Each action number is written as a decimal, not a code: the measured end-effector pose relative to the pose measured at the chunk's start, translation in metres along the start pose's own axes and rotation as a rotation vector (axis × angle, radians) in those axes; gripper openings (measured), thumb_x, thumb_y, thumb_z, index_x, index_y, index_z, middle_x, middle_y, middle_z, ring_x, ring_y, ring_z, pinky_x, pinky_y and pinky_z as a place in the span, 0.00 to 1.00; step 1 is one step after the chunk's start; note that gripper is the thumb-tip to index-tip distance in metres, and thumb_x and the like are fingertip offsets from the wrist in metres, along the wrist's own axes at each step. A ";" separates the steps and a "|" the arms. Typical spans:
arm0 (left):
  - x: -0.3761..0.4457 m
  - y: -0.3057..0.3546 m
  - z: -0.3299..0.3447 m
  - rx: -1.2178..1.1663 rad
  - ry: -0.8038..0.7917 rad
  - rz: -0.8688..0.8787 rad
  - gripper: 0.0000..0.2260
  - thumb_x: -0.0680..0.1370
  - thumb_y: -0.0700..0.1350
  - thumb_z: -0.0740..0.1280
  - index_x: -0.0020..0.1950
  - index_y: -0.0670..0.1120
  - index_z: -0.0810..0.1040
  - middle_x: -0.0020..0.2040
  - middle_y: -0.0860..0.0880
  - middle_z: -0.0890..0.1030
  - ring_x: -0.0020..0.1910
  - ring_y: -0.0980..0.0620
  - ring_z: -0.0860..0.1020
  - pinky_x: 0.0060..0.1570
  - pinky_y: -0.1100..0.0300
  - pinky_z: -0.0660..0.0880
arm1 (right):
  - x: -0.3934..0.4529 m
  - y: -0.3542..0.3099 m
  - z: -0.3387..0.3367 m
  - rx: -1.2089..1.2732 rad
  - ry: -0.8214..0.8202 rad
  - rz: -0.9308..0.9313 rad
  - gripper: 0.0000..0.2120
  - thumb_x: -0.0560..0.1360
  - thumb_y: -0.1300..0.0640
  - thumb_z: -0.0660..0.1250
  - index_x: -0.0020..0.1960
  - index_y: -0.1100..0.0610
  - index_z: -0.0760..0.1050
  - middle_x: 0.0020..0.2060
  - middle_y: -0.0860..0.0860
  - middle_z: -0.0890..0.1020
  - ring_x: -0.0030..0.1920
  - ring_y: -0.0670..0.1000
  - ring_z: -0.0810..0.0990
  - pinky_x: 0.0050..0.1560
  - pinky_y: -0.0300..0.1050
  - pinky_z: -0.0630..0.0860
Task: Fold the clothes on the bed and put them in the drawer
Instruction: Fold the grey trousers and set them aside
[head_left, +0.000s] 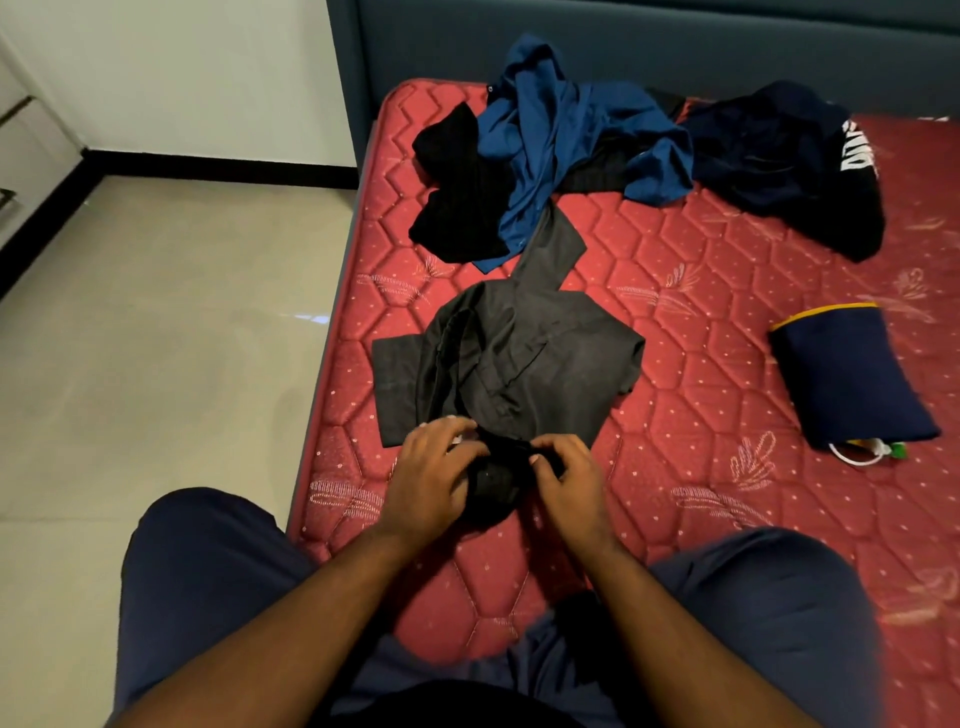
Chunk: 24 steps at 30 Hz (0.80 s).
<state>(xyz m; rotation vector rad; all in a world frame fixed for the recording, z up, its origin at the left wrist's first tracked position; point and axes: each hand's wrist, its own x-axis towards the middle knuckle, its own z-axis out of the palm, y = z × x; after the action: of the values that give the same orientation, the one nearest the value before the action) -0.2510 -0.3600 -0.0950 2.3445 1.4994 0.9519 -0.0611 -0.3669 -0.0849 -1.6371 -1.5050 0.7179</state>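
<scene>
Where clothes (561, 140) lie, red mattress (727, 322), tiled floor (156, 338)

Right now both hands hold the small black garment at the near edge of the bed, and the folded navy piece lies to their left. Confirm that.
One thing is wrong: the folded navy piece lies to the right of the hands, not the left. The head view shows it. The rest stands: the left hand and right hand both hold the small black garment at the near edge of the bed.
</scene>
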 end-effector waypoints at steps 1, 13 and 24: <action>-0.009 -0.007 0.000 -0.013 -0.028 0.094 0.15 0.70 0.43 0.63 0.55 0.49 0.79 0.60 0.48 0.78 0.63 0.47 0.73 0.65 0.44 0.66 | -0.002 0.001 0.001 0.002 -0.005 0.001 0.09 0.73 0.68 0.67 0.48 0.57 0.79 0.44 0.49 0.79 0.49 0.37 0.76 0.51 0.26 0.68; -0.004 -0.025 0.017 -0.041 0.001 0.178 0.08 0.72 0.50 0.66 0.43 0.48 0.81 0.36 0.53 0.82 0.36 0.55 0.80 0.66 0.47 0.61 | -0.004 -0.013 0.005 0.065 -0.112 -0.113 0.07 0.71 0.60 0.67 0.46 0.52 0.82 0.43 0.39 0.79 0.47 0.39 0.78 0.52 0.32 0.73; 0.106 -0.011 -0.016 0.055 0.247 0.298 0.10 0.69 0.55 0.68 0.40 0.50 0.74 0.33 0.51 0.75 0.36 0.52 0.72 0.45 0.56 0.64 | 0.060 -0.066 -0.044 0.032 -0.142 -0.170 0.13 0.65 0.58 0.78 0.47 0.45 0.81 0.41 0.38 0.79 0.49 0.39 0.75 0.53 0.35 0.70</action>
<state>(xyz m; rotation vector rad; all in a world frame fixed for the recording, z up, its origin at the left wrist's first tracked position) -0.2396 -0.2652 -0.0441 2.6203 1.2877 1.3298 -0.0523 -0.3162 0.0004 -1.4398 -1.7014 0.7728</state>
